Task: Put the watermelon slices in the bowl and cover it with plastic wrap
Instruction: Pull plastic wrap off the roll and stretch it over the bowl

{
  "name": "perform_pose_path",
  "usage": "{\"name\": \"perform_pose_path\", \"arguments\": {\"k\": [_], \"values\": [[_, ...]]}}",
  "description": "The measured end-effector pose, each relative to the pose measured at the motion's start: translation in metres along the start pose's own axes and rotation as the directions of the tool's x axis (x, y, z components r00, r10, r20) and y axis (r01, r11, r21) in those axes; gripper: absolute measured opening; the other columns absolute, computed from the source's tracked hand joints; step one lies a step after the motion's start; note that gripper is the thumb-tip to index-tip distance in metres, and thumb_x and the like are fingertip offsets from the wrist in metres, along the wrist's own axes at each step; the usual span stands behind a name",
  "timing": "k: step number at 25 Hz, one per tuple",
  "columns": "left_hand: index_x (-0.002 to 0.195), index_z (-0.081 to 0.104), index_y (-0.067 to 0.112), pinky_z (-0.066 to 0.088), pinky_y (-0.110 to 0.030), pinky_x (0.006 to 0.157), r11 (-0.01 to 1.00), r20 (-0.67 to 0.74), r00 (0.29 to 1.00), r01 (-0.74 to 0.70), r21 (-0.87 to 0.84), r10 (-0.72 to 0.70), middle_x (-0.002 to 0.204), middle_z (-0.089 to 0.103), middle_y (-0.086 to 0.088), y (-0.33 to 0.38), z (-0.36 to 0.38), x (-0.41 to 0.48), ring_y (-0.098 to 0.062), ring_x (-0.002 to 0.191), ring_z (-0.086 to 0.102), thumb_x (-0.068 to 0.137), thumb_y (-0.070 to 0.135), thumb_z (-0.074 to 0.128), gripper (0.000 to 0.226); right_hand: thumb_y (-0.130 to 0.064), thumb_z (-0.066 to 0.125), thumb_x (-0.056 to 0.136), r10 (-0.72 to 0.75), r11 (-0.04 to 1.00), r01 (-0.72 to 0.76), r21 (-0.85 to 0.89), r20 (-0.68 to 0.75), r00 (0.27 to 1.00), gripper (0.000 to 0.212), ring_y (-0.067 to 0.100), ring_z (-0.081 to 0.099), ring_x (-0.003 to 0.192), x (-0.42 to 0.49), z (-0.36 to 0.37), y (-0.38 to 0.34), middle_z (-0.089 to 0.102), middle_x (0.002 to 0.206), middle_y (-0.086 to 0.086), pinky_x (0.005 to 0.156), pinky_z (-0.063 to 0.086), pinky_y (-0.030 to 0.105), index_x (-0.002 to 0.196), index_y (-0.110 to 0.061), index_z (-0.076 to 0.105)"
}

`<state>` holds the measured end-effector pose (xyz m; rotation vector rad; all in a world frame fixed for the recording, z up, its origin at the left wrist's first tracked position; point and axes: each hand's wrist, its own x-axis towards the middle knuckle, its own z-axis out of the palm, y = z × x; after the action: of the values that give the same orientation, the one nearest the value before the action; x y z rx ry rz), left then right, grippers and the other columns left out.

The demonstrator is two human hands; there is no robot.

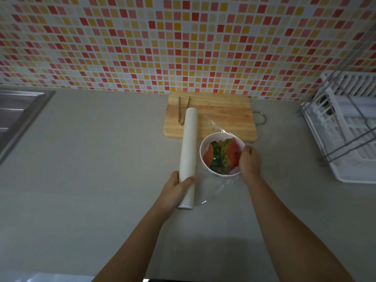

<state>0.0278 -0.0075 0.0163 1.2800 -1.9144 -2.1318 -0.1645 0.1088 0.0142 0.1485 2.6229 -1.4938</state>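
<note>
Head view shows the long white cylindrical roll of plastic wrap (188,155) lying on the grey countertop (91,159), its long axis running from the near end by the person up and away toward the tiled wall, slightly tilted to the right at the far end. That far end overlaps the pale wooden cutting board (221,117). The left hand (179,185) is wrapped around the roll near its lower end, fingers curled closed on the smooth tube.

Just to the right of the roll stands the round white bowl (203,151), holding red-fleshed, green-rinded watermelon slices (222,155) stacked on edge. A thin, clear, wrinkled sheet of film (215,186) stretches from the roll over and around the bowl, with glossy creases showing near the bowl's far rim and on the counter below it. The right hand (249,161) rests at the bowl's right rim, fingers bent and pinching the film.

Metal tongs (183,110) lie on the board's left part, beside the roll's far end. A wire handle (261,117) projects from the board's right edge. A white dish rack (345,129) stands well to the right; a steel sink (18,110) sits at far left.
</note>
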Motion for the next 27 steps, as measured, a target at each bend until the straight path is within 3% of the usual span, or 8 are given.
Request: {"name": "perform_pose_path", "arguments": {"k": [2,5,13,17,21,23,25,27], "values": [[0.116,0.050,0.020,0.054,-0.044,0.082,0.997,-0.015,0.999,-0.043,0.056,0.044,0.111,0.061,-0.005,-0.002,0.001,0.002,-0.021,0.098,0.061,0.087,0.045,0.057,0.039,-0.018,0.030,0.096,-0.007,1.000,0.007,-0.014,0.003,1.000,0.040,0.041,0.057,0.100,0.004,0.001,-0.001,0.061,0.107,0.031,0.085,0.044,0.042,0.095,0.007,0.061],[0.115,0.046,0.028,0.051,-0.036,0.078,0.982,-0.078,0.992,-0.089,0.165,0.103,0.107,0.059,0.002,-0.009,0.004,0.001,-0.014,0.092,0.059,0.089,0.053,0.049,0.037,-0.020,0.028,0.098,-0.017,0.999,0.017,-0.037,0.008,1.000,0.042,0.041,0.056,0.103,0.005,0.001,0.001,0.061,0.110,0.030,0.087,0.043,0.041,0.100,0.006,0.061],[0.099,0.057,0.020,0.055,-0.043,0.078,0.992,-0.174,0.982,-0.055,0.112,0.074,0.093,0.061,0.002,-0.016,0.007,-0.003,-0.015,0.086,0.060,0.088,0.058,0.046,0.041,-0.023,0.025,0.100,-0.029,0.996,0.032,-0.089,0.029,0.999,0.047,0.042,0.054,0.109,0.007,-0.001,0.002,0.060,0.116,0.031,0.092,0.040,0.040,0.110,0.006,0.060],[0.095,0.056,0.018,0.047,-0.029,0.065,0.981,-0.187,0.974,-0.098,0.170,0.130,0.089,0.061,0.004,-0.014,0.009,-0.001,-0.009,0.081,0.058,0.089,0.055,0.046,0.039,-0.025,0.023,0.100,0.023,0.994,-0.016,-0.110,0.066,0.998,0.049,0.041,0.053,0.112,0.007,-0.001,-0.002,0.058,0.119,0.031,0.093,0.040,0.040,0.112,0.006,0.058],[0.094,0.058,0.019,0.046,-0.032,0.069,0.971,-0.131,0.983,-0.096,0.218,0.127,0.087,0.060,0.003,-0.012,0.005,0.000,-0.013,0.082,0.059,0.090,0.055,0.043,0.040,-0.045,0.016,0.098,0.116,0.993,-0.112,-0.040,0.104,0.988,0.063,0.037,0.048,0.121,0.010,-0.034,-0.008,0.054,0.129,0.023,0.101,0.034,0.040,0.121,-0.002,0.055],[0.093,0.059,0.018,0.050,-0.036,0.074,0.970,-0.125,0.984,-0.099,0.221,0.129,0.088,0.061,0.001,-0.011,0.002,0.002,-0.014,0.082,0.060,0.090,0.056,0.044,0.041,-0.032,0.031,0.097,0.013,0.973,-0.005,-0.230,0.031,0.999,0.044,0.041,0.051,0.113,-0.004,-0.058,0.005,0.057,0.121,0.028,0.093,0.038,0.041,0.113,0.002,0.055],[0.091,0.060,0.014,0.053,-0.043,0.078,0.974,-0.124,0.984,-0.105,0.200,0.132,0.088,0.063,-0.002,-0.012,-0.001,0.002,-0.019,0.083,0.061,0.089,0.056,0.046,0.045,-0.015,0.045,0.089,-0.042,0.841,0.075,-0.536,0.074,0.996,0.028,0.044,0.053,0.106,-0.031,-0.071,0.027,0.057,0.113,0.032,0.087,0.040,0.042,0.107,0.005,0.053],[0.091,0.061,0.012,0.054,-0.046,0.079,0.977,-0.128,0.983,-0.110,0.181,0.134,0.087,0.063,-0.004,-0.014,-0.004,0.004,-0.023,0.084,0.061,0.089,0.056,0.046,0.047,-0.011,0.049,0.086,-0.029,0.751,0.094,-0.653,0.109,0.994,0.027,0.043,0.054,0.104,-0.057,-0.072,0.047,0.055,0.111,0.031,0.087,0.041,0.043,0.107,0.007,0.049]]}}
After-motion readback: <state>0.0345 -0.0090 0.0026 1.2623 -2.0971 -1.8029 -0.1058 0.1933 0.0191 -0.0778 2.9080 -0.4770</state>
